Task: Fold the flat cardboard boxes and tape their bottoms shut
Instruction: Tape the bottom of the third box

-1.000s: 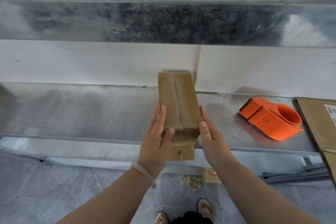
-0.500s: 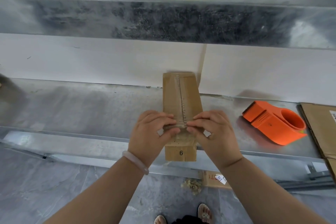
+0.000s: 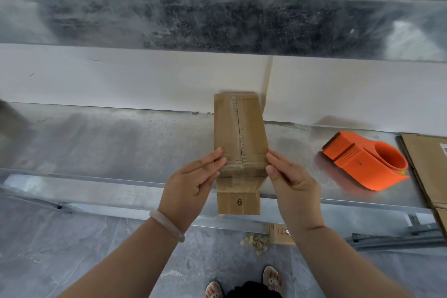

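With straight fingers the left hand (image 3: 193, 181) presses one side of the box (image 3: 239, 128), standing between both hands' fingertips, the right hand (image 3: 294, 184) the other; uneven pressure could, I think, wrinkle the tape (image 3: 238, 178) end.

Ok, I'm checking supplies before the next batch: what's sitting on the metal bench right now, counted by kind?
cardboard box, folded and taped: 1
tape dispenser, orange: 1
flat cardboard pile: 1 (the sheets in it cannot be counted)
Total: 3
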`<state>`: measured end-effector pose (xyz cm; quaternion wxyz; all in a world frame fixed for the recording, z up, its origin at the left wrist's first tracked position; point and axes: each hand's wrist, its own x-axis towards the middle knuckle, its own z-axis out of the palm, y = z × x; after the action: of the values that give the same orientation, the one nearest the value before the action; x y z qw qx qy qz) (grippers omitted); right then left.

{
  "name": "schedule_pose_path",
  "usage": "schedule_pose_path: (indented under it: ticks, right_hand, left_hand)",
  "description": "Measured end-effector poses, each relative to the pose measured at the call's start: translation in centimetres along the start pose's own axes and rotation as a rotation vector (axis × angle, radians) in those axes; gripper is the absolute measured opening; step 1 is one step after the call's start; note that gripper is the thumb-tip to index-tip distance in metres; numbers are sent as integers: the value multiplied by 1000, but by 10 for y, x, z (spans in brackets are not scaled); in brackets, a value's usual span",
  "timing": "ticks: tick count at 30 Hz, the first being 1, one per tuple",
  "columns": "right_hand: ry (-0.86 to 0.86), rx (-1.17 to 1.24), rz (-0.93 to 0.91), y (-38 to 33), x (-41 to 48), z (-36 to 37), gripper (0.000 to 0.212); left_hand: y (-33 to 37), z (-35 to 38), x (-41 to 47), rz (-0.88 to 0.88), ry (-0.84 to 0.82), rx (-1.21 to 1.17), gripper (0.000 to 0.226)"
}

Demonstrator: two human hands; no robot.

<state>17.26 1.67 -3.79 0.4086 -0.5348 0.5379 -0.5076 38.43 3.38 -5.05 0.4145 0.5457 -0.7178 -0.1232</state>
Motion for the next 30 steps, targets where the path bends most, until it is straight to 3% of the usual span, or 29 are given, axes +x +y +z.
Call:
schedule_pose_path:
  ticks: [6, 9, 12, 14, 18, 25, 28, 30]
  right_hand:
    - [64, -9, 97, 2, -15, 8, 43]
    - [13, -48, 145, 1, -19, 8, 47]
    - [-133, -199, 100, -6, -28, 10, 54]
    - [-179, -241, 116, -9, -33, 9, 58]
    - [-46, -185, 218, -14, -33, -1, 63]
    - [-50, -428, 284, -30, -8, -21, 104]
    - [-98, -545, 260, -30, 1, -32, 112]
    - [-121, -583, 243, -29, 6, -40, 111]
  left_hand:
    - [-6, 11, -20, 104, -145, 158, 55]
    - [-6, 10, -25, 113, -260, 145, 76]
    - [6, 12, -28, 6, -308, 26, 89]
    - [18, 10, -28, -51, -322, -53, 85]
    - [43, 5, -31, -77, -408, -120, 70]
    - [67, 10, -11, -164, -571, -327, 64]
    - [62, 10, -5, -291, -500, -557, 59]
    - [57, 7, 2, -344, -369, -550, 52]
